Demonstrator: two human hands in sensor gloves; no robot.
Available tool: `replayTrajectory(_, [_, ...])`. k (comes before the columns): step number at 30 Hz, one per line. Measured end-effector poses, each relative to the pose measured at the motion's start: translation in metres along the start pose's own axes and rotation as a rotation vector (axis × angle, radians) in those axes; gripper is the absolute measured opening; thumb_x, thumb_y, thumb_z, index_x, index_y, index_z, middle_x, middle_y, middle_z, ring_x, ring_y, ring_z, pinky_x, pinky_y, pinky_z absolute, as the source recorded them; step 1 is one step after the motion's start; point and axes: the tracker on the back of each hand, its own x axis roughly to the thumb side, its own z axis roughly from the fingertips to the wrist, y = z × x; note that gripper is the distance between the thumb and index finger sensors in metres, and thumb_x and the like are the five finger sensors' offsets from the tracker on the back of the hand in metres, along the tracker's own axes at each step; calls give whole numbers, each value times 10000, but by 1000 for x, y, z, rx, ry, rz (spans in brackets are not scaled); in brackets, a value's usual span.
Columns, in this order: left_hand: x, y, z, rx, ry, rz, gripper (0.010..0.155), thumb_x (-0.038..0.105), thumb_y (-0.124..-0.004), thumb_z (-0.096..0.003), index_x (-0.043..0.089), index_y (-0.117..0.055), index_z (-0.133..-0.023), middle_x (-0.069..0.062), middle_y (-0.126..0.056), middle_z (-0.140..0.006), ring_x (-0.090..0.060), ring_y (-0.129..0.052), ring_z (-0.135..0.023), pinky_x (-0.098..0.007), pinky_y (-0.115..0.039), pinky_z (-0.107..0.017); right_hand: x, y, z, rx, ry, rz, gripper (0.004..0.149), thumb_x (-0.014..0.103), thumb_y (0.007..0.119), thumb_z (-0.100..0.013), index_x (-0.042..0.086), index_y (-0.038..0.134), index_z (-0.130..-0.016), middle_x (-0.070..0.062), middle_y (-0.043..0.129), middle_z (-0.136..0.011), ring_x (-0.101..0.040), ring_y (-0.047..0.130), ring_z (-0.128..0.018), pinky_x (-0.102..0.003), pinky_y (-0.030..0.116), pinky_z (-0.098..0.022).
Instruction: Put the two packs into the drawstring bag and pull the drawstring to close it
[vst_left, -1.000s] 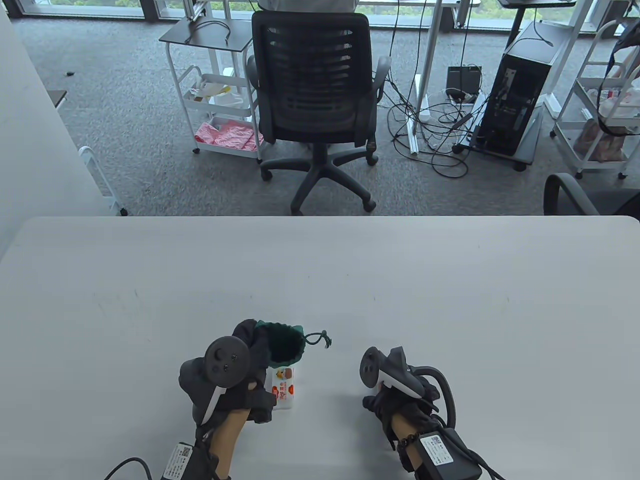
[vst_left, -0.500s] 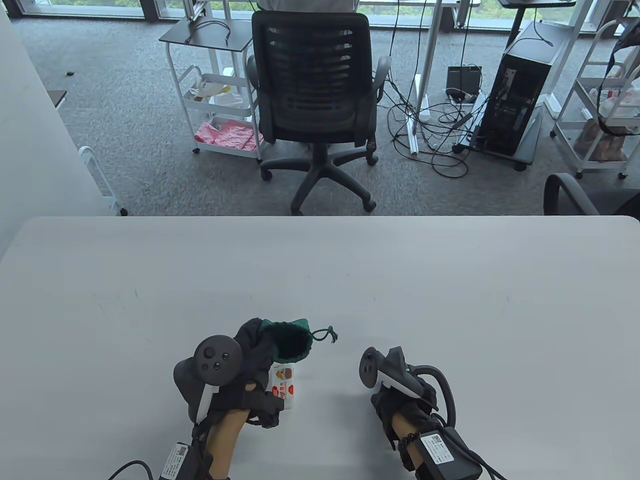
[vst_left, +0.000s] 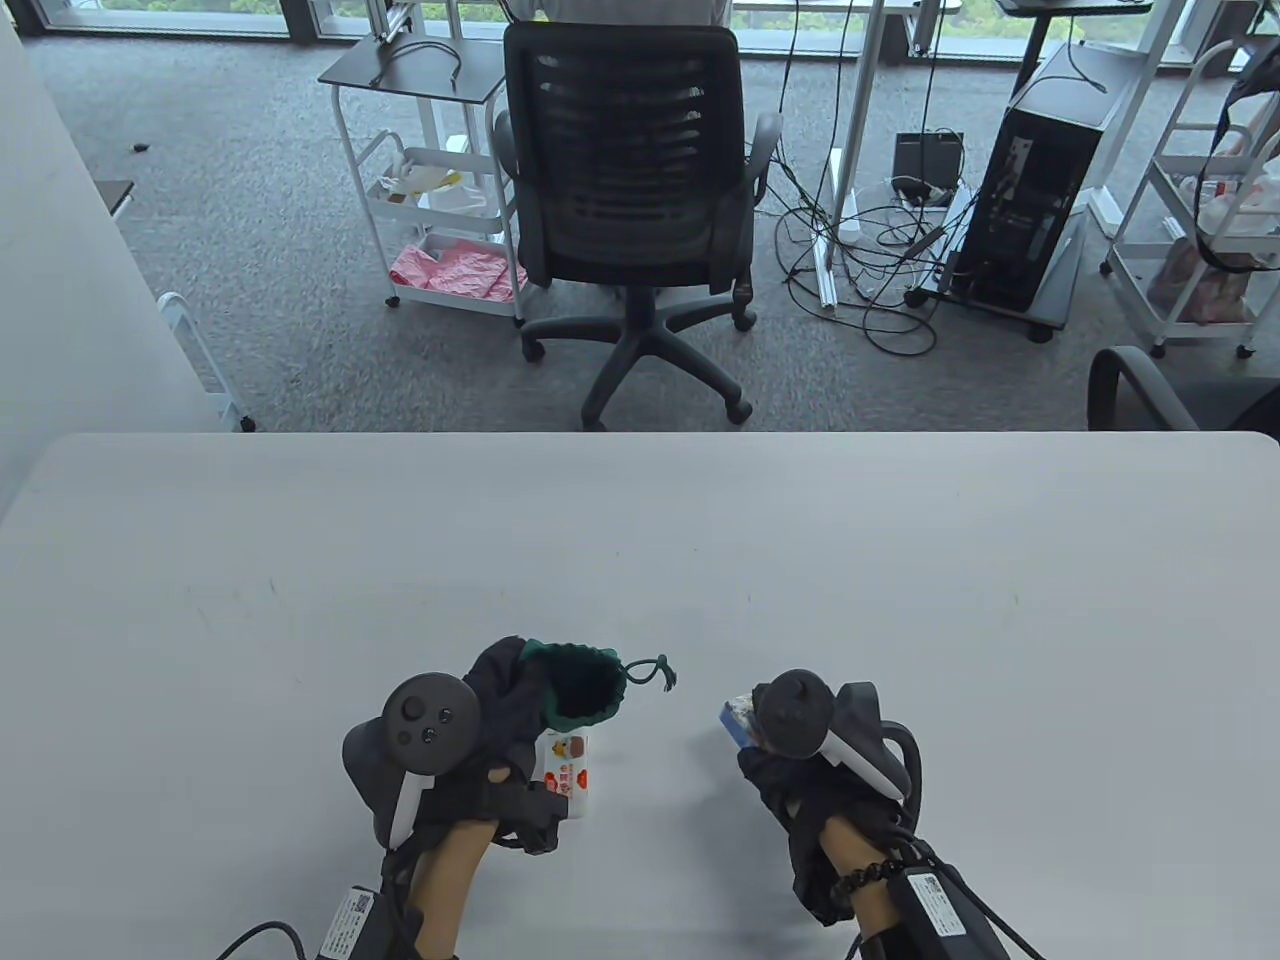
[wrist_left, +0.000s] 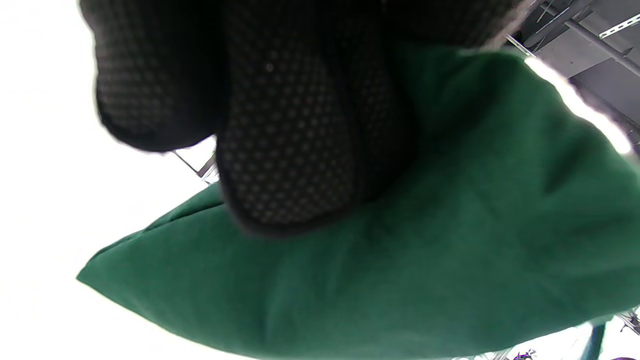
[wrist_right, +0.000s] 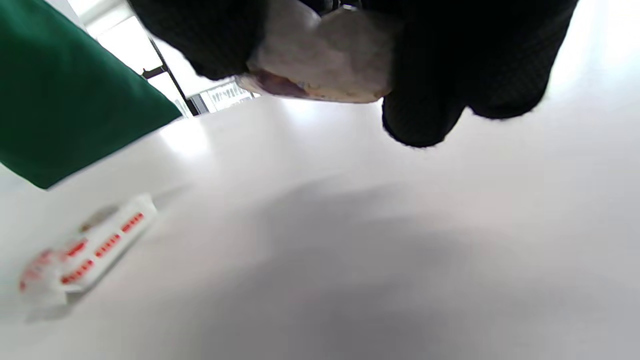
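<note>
My left hand (vst_left: 520, 690) grips the green drawstring bag (vst_left: 580, 685) and holds it off the table with its mouth open; gloved fingers (wrist_left: 300, 135) press into the bag's cloth (wrist_left: 425, 240). Its knotted cord (vst_left: 652, 673) hangs out to the right. A white pack with red print (vst_left: 566, 776) lies on the table (vst_left: 300, 560) below the bag, also seen as the white pack (wrist_right: 85, 250) in the right wrist view. My right hand (vst_left: 760, 740) holds a second pack (vst_left: 735, 715), pale with a blue edge, lifted off the table; fingers (wrist_right: 425, 100) curl round the pack (wrist_right: 325, 70).
An office chair (vst_left: 630, 200) stands beyond the table's far edge, with carts, cables and a computer tower (vst_left: 1040, 180) on the floor behind. The bag's green corner (wrist_right: 65, 110) shows at the left of the right wrist view.
My right hand has lifted from the table and turned, and now the second pack shows in its fingers. The left hand shifted the bag slightly right, then held still.
</note>
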Motion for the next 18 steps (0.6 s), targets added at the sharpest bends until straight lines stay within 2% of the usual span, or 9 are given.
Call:
replayTrajectory(5, [0, -1, 0, -1, -9, -2, 486, 415, -778, -511, 91, -805, -873, 9, -1078, -566, -117, -1166, -344, -366, -984, -374, 0, -28, 18, -195, -105, -193, 616, 413, 738, -516, 126, 595, -1042, -313, 699, -963, -428, 942, -681, -553, 833, -516])
replayTrajectory(10, [1, -2, 1, -7, -18, -5, 487, 414, -779, -511, 90, -805, -873, 5, -1078, -570, -122, -1166, -347, -369, -982, -376, 0, -46, 30, -345, -214, -326, 572, 437, 721, -522, 134, 676, -1005, -298, 716, -967, -398, 968, -657, -529, 855, -501])
replayTrajectory(18, [2, -3, 2, -13, -34, -10, 489, 415, -781, -509, 92, -802, -877, 3, -1077, -578, -127, -1165, -355, -371, -980, -380, 9, -57, 44, -469, -363, -443, 535, 472, 707, -523, 142, 763, -940, -242, 763, -939, -332, 1006, -605, -477, 890, -469])
